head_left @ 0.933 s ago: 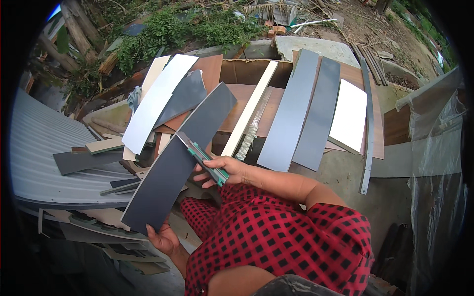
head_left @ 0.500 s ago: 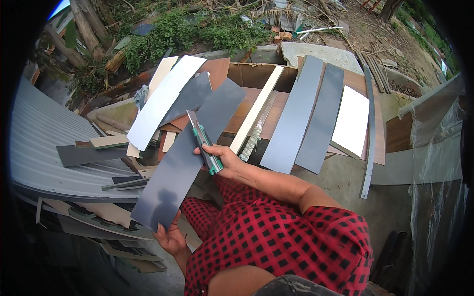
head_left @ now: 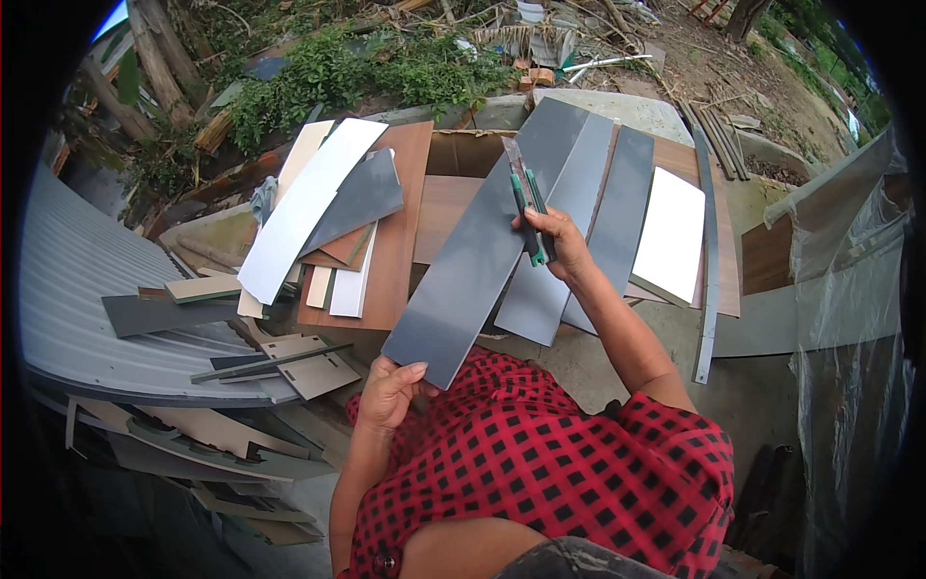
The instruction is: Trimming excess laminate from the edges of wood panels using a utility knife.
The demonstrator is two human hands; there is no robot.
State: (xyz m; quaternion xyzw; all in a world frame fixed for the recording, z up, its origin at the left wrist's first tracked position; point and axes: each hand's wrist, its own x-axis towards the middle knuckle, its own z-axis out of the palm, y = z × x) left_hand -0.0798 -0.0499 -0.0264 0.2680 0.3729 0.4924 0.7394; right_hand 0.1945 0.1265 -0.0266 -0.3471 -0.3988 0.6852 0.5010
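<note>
Outdoors, leafy bushes (head_left: 338, 77) at 11 o'clock. Dead centre: long dark grey board (head_left: 480, 241), slantwise from 7 to 1 o'clock. Left grip (head_left: 388, 396) tight on near end, thumb on top. Right grip (head_left: 559, 239) full of green-and-black cutter (head_left: 519, 193), blade (head_left: 511, 151) out, toward 12-ish. Probably light, stiff, slick-faced, maybe chippy at corners imo. Best grabbed by long edges, clear of blade.

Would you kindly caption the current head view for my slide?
Left hand grips a dark grey board; right hand holds a green-handled cutter.
</note>
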